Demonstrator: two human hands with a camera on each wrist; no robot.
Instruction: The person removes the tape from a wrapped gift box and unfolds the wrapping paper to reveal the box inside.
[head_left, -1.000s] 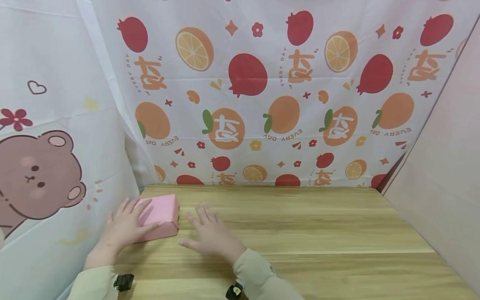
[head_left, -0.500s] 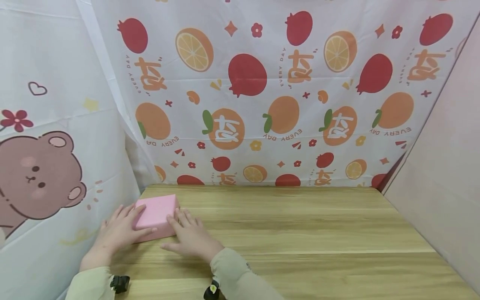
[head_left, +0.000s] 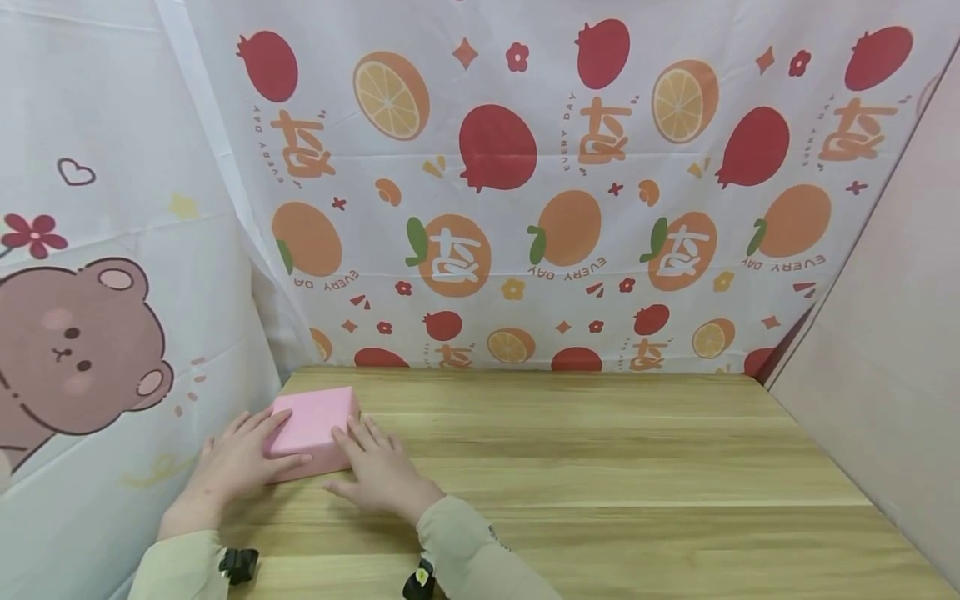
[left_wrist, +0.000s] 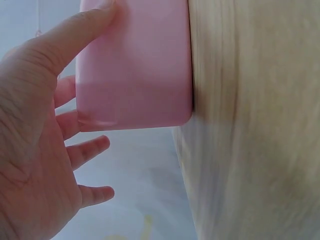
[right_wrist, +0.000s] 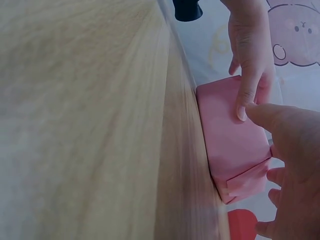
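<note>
Left hand and right hand — fingers spread — touch but don't grip the pink box near the worktop's far left corner, so uneven pressure could skew it toward the left edge.

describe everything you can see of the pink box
The pink box is plain and rectangular, with smooth, paper-like wrapping and a folded flap at its right end. Closed, it lies flat near the far left corner of the wooden table. The left hand touches its left part; the right hand lies at its right end, contact unclear.
</note>
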